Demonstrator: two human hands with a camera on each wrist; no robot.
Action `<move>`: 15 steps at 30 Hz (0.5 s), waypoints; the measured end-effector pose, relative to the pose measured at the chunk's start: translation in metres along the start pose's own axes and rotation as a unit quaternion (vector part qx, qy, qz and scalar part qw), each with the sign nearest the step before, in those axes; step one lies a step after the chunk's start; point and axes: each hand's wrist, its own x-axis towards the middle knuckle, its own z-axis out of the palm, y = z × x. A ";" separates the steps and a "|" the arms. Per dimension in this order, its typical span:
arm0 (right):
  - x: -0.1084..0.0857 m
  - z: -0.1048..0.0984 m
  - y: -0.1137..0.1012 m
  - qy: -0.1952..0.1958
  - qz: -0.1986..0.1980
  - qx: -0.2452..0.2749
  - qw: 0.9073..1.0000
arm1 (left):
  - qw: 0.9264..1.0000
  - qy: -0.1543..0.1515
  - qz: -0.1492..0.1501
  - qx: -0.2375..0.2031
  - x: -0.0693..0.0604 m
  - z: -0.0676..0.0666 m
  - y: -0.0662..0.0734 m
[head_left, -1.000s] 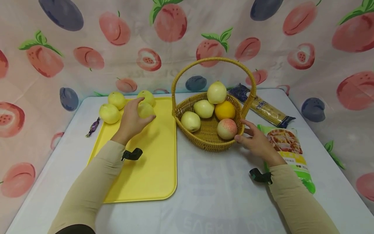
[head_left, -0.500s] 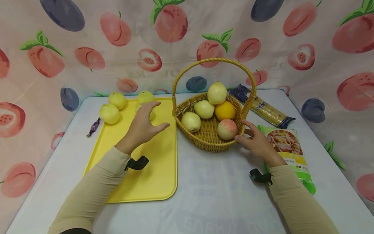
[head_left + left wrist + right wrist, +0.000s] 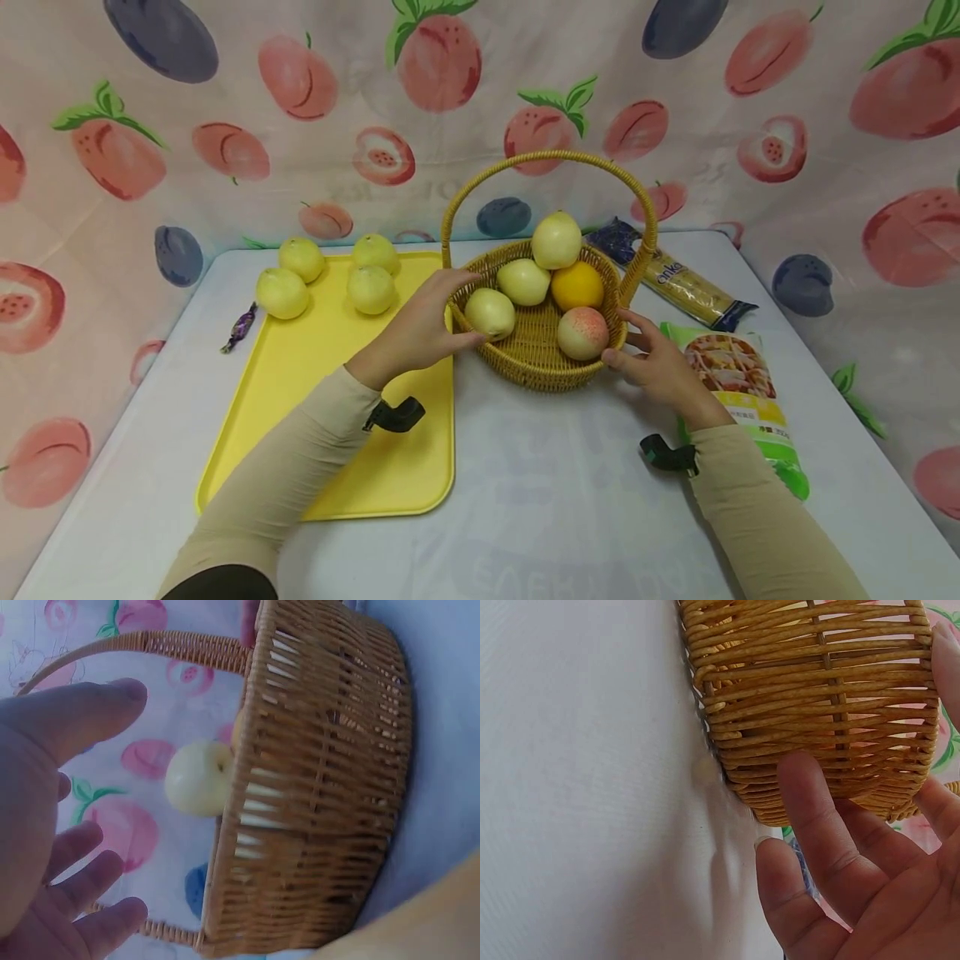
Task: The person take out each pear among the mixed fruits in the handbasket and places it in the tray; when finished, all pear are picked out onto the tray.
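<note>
A wicker basket point(image 3: 528, 367) with a tall handle holds several pale yellow fruits point(image 3: 557, 240), an orange point(image 3: 577, 286) and a pinkish peach point(image 3: 582, 333). My left hand point(image 3: 420, 329) is at the basket's left edge, thumb and fingers spread beside the nearest pale fruit point(image 3: 490, 314). In the left wrist view that hand point(image 3: 52, 825) holds nothing, its fingers apart near the basket point(image 3: 322, 780). At the right rim my right hand point(image 3: 663, 371) grips the basket. The right wrist view shows its fingers point(image 3: 817, 825) against the woven side point(image 3: 817, 697).
On the left lies a yellow tray point(image 3: 375, 467), with yellow-green fruits point(image 3: 371, 289) at its back end and others point(image 3: 282, 293) by its left edge. A purple-wrapped candy point(image 3: 239, 327) lies beside it. Right of the basket are a pasta pack point(image 3: 682, 287) and a green food bag point(image 3: 735, 375).
My left hand has moved right, from over the tray's fruits to the basket's left edge. The right hand has stayed at the basket's right rim.
</note>
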 end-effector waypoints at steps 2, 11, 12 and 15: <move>0.000 0.000 0.000 -0.001 0.000 0.003 1.000 | 1.000 -0.012 -0.002 -0.008 0.007 0.004 0.003; 0.000 0.000 0.002 0.000 -0.001 0.008 1.000 | 0.999 -0.041 -0.029 -0.017 0.036 0.021 -0.001; 0.000 0.000 0.002 0.000 -0.001 0.008 1.000 | 0.998 -0.043 -0.034 -0.014 0.038 0.023 -0.001; 0.000 0.000 0.002 -0.001 0.001 0.008 1.000 | 0.997 -0.055 -0.049 -0.005 0.047 0.028 -0.003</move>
